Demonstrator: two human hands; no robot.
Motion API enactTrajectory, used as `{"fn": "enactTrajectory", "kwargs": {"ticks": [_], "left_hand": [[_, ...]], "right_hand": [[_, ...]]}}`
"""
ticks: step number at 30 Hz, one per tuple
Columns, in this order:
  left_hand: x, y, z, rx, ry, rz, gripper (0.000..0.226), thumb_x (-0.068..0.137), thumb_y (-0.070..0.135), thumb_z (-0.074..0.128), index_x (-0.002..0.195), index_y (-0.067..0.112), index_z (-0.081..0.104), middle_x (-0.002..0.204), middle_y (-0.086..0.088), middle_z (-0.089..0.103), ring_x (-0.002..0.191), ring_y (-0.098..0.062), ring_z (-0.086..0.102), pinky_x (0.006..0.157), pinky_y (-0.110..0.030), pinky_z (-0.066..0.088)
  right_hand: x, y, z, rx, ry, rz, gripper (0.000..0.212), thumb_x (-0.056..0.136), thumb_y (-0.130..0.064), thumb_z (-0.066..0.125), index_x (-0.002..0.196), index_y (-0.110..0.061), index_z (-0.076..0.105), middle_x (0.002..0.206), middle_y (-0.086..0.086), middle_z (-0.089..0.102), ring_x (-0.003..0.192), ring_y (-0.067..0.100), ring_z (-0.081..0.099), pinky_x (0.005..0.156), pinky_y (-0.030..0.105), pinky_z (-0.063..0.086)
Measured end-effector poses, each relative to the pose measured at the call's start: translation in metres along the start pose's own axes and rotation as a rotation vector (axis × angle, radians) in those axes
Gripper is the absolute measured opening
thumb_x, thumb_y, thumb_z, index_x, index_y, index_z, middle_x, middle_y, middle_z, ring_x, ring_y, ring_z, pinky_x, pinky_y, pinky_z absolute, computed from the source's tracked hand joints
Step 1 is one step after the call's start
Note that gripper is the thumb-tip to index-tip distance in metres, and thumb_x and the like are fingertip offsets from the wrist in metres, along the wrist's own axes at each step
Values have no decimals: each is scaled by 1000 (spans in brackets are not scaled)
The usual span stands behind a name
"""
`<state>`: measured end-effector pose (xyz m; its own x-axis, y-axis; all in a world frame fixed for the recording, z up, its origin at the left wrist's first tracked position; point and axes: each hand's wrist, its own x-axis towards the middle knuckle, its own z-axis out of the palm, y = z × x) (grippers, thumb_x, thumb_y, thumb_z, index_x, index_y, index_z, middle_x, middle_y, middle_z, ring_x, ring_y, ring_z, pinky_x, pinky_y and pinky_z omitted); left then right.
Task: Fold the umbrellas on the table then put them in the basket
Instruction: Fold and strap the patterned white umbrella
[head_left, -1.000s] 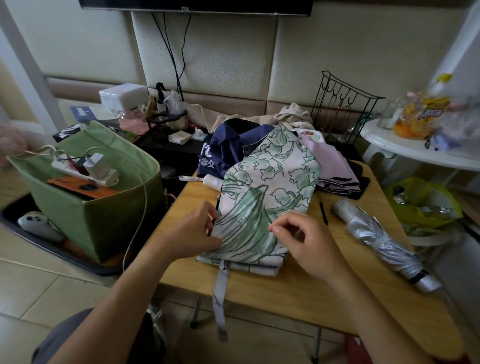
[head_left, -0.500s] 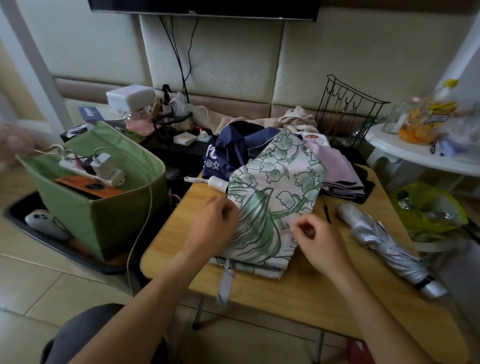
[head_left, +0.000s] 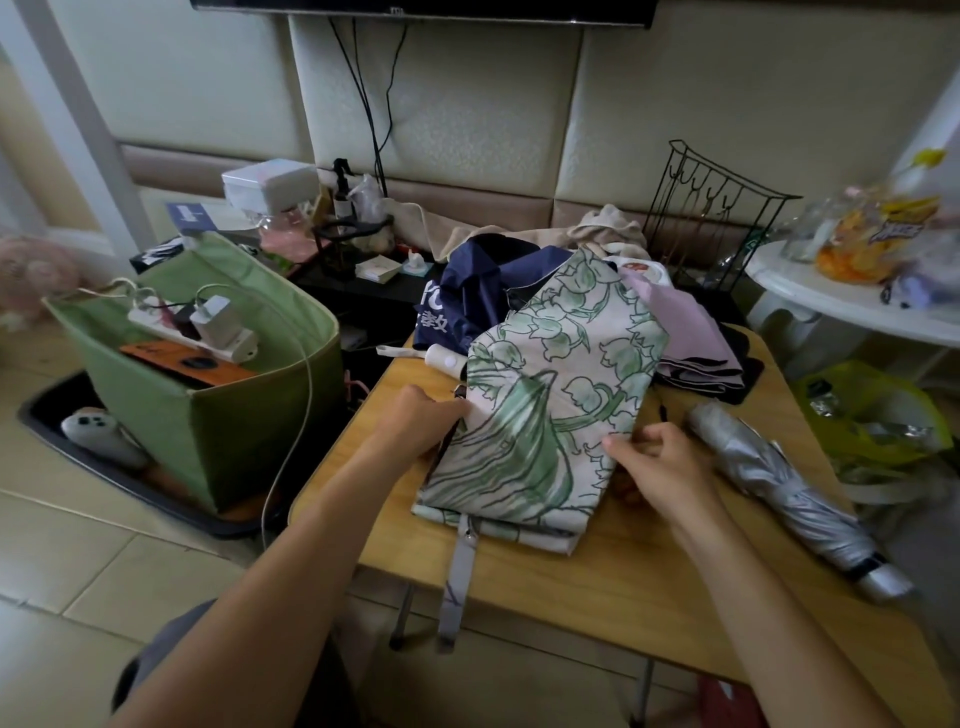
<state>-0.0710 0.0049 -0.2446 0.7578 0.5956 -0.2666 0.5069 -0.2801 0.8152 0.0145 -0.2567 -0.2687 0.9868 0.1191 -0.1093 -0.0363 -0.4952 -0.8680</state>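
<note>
Fingers of my left hand (head_left: 421, 421) curl on the floral umbrella (head_left: 545, 410) edge, right hand (head_left: 660, 462) pinches its other side; it's flat mid-table (head_left: 571, 587), basket (head_left: 208, 415) off to the left.

Bare table (head_left: 597, 587) strip near front edge; silver umbrella (head_left: 789, 488) blocks right, green basket (head_left: 208, 415) stands left.

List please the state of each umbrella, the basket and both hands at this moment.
Floral umbrella: flat on table, canopy half folded, strap hanging over edge.
Silver umbrella: rolled, lying on table.
Navy umbrella: unfolded, crumpled.
Green basket: on floor, no umbrella visible inside.
Left hand: holds floral canopy edge.
Right hand: pinches floral canopy edge.
</note>
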Motion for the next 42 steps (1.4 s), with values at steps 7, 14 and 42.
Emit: {"fn": "enactTrajectory", "kwargs": {"ticks": [7,14,42], "left_hand": [[0,8,7,34,-102,43,29,91,27,72,87,-1,65,77,-13,60,68,-27,57,63,-33,39],[0,17,-2,-284,-249,-135,74,65,57,90,112,7,62,93,-16,71,84,-30,72,74,-40,63],[-28,19,17,-824,-502,-34,35,103,20,46,124,-4,60,120,-23,70,111,-35,71,93,-40,58]], "right_hand": [[6,4,3,-97,-13,-30,47,84,-51,79,109,-22,52,98,1,69,86,24,69,79,52,61],[8,2,2,-105,-38,-30,46,87,-44,79,113,-20,49,99,-1,66,86,22,69,80,50,61],[11,-3,-1,-164,12,-99,87,82,-45,85,148,-15,36,143,9,54,126,28,56,94,37,48]]}}
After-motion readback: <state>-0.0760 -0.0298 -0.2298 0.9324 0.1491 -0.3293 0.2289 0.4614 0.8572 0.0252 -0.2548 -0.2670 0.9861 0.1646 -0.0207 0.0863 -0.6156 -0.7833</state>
